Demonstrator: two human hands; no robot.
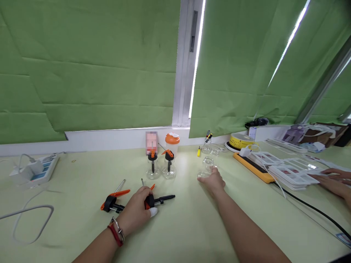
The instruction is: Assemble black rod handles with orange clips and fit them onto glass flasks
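Observation:
My left hand (139, 206) is closed around a black and orange pump top (150, 201) low over the table, its black nozzle pointing right. Another black and orange pump top (111, 202) lies just left of that hand. My right hand (212, 180) grips a clear glass bottle (207, 167) without a top, which stands on the table. Between and behind the hands, two glass bottles (153, 171) (169, 171) stand upright side by side, each with a black and orange top on.
Behind the bottles is an orange-lidded cup (172, 142). A power strip (45, 170) and cable are at left. To the right lie an orange bar (253, 168), white trays (287, 173) and a yellow round container (241, 140). Another person's hands (333, 180) rest at far right.

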